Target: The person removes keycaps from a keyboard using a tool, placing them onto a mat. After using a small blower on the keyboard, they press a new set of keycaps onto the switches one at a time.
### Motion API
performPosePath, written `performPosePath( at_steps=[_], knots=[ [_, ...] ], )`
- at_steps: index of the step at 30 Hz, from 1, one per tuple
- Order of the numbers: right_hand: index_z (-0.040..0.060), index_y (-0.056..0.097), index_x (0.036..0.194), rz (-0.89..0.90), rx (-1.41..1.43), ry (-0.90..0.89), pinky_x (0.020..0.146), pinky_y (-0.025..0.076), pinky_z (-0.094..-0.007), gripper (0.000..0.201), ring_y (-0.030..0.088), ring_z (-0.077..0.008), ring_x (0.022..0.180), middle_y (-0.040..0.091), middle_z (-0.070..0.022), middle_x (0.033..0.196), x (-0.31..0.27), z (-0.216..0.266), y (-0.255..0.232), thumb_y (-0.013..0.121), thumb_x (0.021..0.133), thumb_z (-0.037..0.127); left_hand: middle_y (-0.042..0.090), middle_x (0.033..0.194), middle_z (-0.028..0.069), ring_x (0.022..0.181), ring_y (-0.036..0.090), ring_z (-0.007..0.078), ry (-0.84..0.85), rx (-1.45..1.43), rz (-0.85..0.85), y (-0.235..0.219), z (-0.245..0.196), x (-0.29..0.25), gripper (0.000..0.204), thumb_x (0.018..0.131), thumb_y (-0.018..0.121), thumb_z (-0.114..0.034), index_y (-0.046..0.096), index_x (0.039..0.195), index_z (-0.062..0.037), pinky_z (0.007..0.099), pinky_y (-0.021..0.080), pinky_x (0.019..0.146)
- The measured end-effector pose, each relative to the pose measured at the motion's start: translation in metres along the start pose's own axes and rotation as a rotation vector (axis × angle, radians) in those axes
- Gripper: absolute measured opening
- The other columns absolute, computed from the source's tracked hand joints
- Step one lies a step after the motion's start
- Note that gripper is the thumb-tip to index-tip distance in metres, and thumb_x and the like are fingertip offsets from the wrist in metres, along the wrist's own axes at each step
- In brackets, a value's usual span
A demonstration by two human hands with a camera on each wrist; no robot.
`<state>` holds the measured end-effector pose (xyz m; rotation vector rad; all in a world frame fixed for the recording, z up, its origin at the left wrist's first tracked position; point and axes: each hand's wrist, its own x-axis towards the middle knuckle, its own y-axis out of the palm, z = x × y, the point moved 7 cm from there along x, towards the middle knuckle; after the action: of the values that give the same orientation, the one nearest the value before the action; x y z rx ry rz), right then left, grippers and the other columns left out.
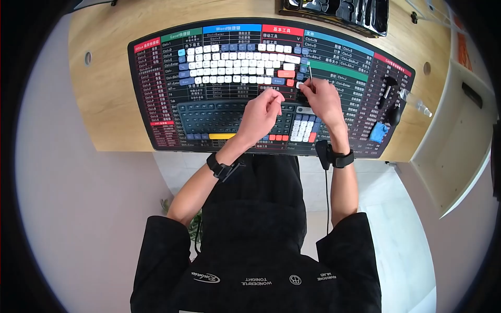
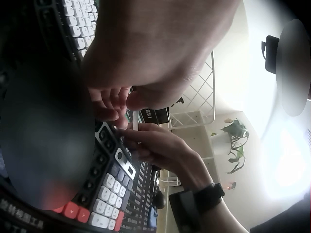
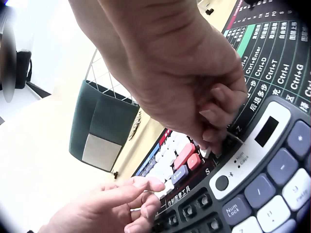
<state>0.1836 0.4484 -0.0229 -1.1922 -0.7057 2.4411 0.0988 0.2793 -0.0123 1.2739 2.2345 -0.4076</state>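
Observation:
Near the gap between the loose keycaps (image 1: 229, 63) and the dark keyboard (image 1: 209, 119), my right hand (image 1: 323, 101) pinches a thin pale tool (image 1: 310, 70) with curled fingers. A white keycap (image 3: 206, 152) lies at its fingertips in the right wrist view; whether they grip it is hidden. My left hand (image 1: 260, 117) hovers over the keyboard's right part, fingers loosely bent, nothing visible in them; the right wrist view shows this hand (image 3: 112, 206) too. White number-pad keys (image 1: 302, 128) sit on the keyboard, while much of its main section shows bare switches.
A printed desk mat (image 1: 360, 99) lies under everything. At its right are a black-handled tool (image 1: 387, 88), a dark bulb-shaped object (image 1: 393, 116), a blue cloth (image 1: 379, 132) and a clear bottle (image 1: 416, 102). A black tray (image 1: 360, 15) stands at the back.

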Motion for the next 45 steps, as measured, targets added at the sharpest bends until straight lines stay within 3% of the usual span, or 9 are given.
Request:
performPosePath(
  at_steps=[6,25,33,36,37,41,42,43,45],
  knots=[
    [0.0053,0.073,0.092,-0.047,-0.134,0.059,0.072,0.052,-0.0476,0.024,0.071,-0.0400,0.084,0.073,-0.0177,0.080,-0.003,0.002,-0.007,0.070,0.096,0.029,0.061,0.075,0.0009,0.067,0.054,0.0047,0.054,0.064,-0.022,0.004,-0.004,0.003,0.013,0.108,0.054,-0.011,0.062,0.108,-0.0009,0.0235,0.043,0.060],
    [0.0035,0.071,0.092,-0.044,-0.003,0.047,0.070,0.052,-0.0466,0.027,0.070,-0.0408,0.080,0.072,-0.0183,0.079,-0.013,0.006,-0.017,0.065,0.099,0.029,0.062,0.077,0.0004,0.066,0.053,0.0043,0.052,0.085,-0.018,-0.003,-0.004,-0.002,0.013,0.108,0.053,-0.011,0.062,0.111,-0.0017,0.0236,0.041,0.058],
    [-0.0033,0.061,0.095,-0.254,0.110,0.023,0.062,0.047,-0.0457,0.028,0.064,-0.0440,0.069,0.063,-0.0235,0.073,-0.060,-0.066,-0.055,0.057,0.105,0.022,0.065,0.089,0.0027,0.074,0.056,0.0058,0.100,0.069,-0.089,-0.046,-0.009,-0.028,0.013,0.106,0.051,-0.003,0.061,0.115,-0.0020,0.0220,0.049,0.067],
    [-0.0038,0.062,0.097,-0.255,0.086,0.122,0.062,0.049,-0.0431,0.025,0.065,-0.0387,0.066,0.064,-0.0235,0.075,-0.078,-0.109,-0.054,0.057,0.105,0.020,0.066,0.093,0.0041,0.076,0.057,0.0060,0.095,0.064,-0.138,-0.074,-0.003,-0.045,0.014,0.105,0.051,0.000,0.060,0.115,-0.0014,0.0217,0.049,0.070],
    [-0.0026,0.063,0.098,-0.315,0.112,0.032,0.062,0.050,-0.0402,0.026,0.066,-0.0322,0.064,0.065,-0.0204,0.075,-0.083,-0.124,-0.051,0.055,0.106,0.020,0.066,0.093,0.0042,0.076,0.057,0.0059,0.087,0.070,-0.179,-0.085,-0.002,-0.052,0.014,0.105,0.050,0.000,0.060,0.116,-0.0013,0.0215,0.049,0.070],
    [-0.0020,0.065,0.094,-0.312,0.256,0.085,0.061,0.051,-0.0370,0.031,0.067,-0.0234,0.063,0.067,-0.0136,0.074,-0.097,-0.149,-0.040,0.050,0.109,0.021,0.066,0.093,0.0041,0.078,0.058,0.0065,0.057,0.157,-0.302,-0.126,0.007,-0.088,0.019,0.101,0.052,0.005,0.060,0.116,-0.0024,0.0224,0.048,0.071],
    [-0.0017,0.064,0.092,-0.296,0.173,0.115,0.063,0.052,-0.0425,0.033,0.069,-0.0323,0.065,0.069,-0.0173,0.077,-0.097,-0.150,-0.037,0.049,0.109,0.022,0.065,0.092,0.0032,0.078,0.058,0.0070,0.083,0.183,-0.348,-0.139,0.015,-0.097,0.021,0.099,0.052,0.006,0.060,0.115,-0.0030,0.0231,0.048,0.072],
    [-0.0017,0.064,0.092,-0.295,0.186,0.100,0.063,0.052,-0.0425,0.033,0.069,-0.0323,0.065,0.069,-0.0173,0.077,-0.096,-0.153,-0.033,0.049,0.109,0.022,0.065,0.092,0.0032,0.078,0.058,0.0070,0.091,0.196,-0.360,-0.147,0.022,-0.104,0.021,0.099,0.052,0.006,0.060,0.115,-0.0030,0.0231,0.048,0.072],
    [-0.0012,0.064,0.089,-0.325,-0.062,0.011,0.066,0.052,-0.0507,0.035,0.068,-0.0437,0.072,0.069,-0.0224,0.081,-0.094,-0.154,-0.021,0.050,0.109,0.024,0.066,0.090,0.0089,0.076,0.064,0.0154,0.135,0.467,-0.595,-0.174,0.029,-0.123,0.021,0.096,0.052,0.008,0.060,0.113,-0.0017,0.0295,0.051,0.069]
  ],
)
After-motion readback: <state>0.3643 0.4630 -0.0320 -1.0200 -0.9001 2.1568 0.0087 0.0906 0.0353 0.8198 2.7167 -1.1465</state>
